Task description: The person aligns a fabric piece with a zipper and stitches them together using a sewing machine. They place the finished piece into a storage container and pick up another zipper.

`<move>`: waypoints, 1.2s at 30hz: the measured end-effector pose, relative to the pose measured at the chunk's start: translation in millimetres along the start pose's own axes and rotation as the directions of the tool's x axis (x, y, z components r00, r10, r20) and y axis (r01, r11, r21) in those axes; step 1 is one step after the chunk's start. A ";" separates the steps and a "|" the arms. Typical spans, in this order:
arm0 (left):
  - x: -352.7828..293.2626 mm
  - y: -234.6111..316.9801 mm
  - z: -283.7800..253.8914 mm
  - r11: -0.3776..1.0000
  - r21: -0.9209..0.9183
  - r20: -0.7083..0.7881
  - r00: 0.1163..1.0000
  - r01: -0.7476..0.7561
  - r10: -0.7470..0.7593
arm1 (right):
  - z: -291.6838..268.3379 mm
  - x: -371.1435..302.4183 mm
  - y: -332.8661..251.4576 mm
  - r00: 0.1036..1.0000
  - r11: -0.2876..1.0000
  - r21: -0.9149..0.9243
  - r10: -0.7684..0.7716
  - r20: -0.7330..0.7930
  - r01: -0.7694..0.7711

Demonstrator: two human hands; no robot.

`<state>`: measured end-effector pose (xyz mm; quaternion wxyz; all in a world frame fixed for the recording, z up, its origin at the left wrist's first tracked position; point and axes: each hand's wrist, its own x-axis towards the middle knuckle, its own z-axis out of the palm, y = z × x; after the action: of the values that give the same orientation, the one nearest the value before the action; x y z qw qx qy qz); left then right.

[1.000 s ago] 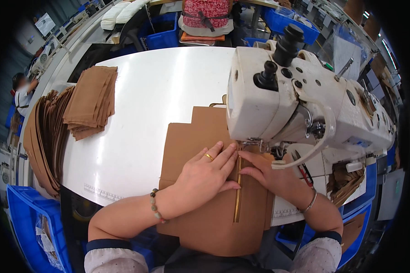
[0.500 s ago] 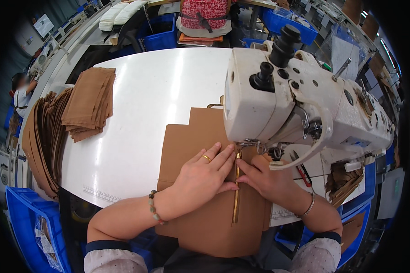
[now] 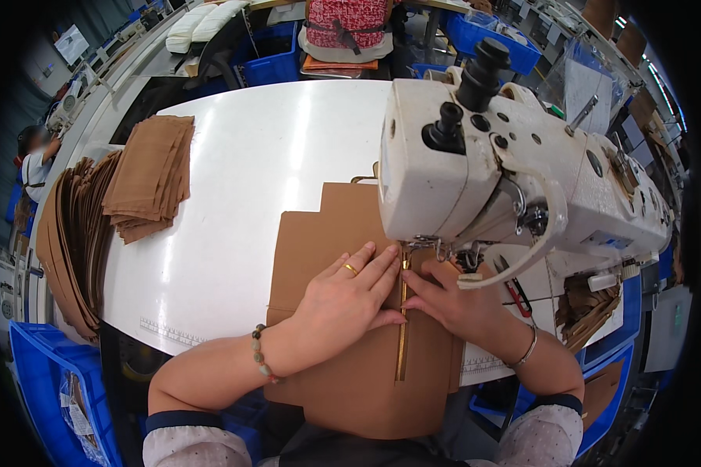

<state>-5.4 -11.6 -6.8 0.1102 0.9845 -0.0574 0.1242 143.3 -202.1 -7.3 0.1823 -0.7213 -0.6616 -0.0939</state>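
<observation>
A brown fabric panel [image 3: 297, 247] with stepped corners lies on the white table under the head of a sewing machine [image 3: 436, 175]. Down its middle runs a narrow slot with a gold-toothed zipper [image 3: 401, 354]. My left hand [image 3: 344, 294] rests flat on the panel left of the zipper, fingers stretched toward the presser foot and thumb pointing at the slot. On the other side, my right hand [image 3: 458, 302] presses on the fabric with its thumb beside the zipper; some of its fingertips are hidden under the machine. The needle's tip cannot be made out.
Stacked brown fabric pieces [image 3: 152, 175] and a fanned bundle [image 3: 78, 241] lie at the left. Red-handled thread snips [image 3: 518, 294] sit right of my right hand, near more brown pieces [image 3: 588, 307]. Blue bins [image 3: 54, 389] stand beside the table. Another person [image 3: 35, 163] sits far left.
The whole view has shifted very slightly. Both hands, the panel and the zipper keep nearly the same places under the machine.
</observation>
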 end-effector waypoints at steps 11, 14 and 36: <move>-0.6 2.8 1.5 0.999 0.047 -0.026 1.000 -0.007 0.009 | 1.2 -2.9 -6.1 1.000 0.981 -0.193 -0.008 -0.012 0.006; -1.3 4.0 0.7 0.999 0.053 -0.024 1.000 -0.006 0.007 | 0.7 -4.0 -7.4 1.000 0.980 -0.200 0.002 0.016 0.001; -0.1 2.8 -2.7 0.998 0.055 -0.013 1.000 -0.011 0.012 | -2.2 2.6 -0.5 0.982 0.998 -0.052 -0.037 0.184 0.047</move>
<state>-6.6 -13.7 -3.7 0.0828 0.9859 -0.0588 0.1327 143.3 -200.5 -4.2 0.0984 -0.7175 -0.6878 -0.0494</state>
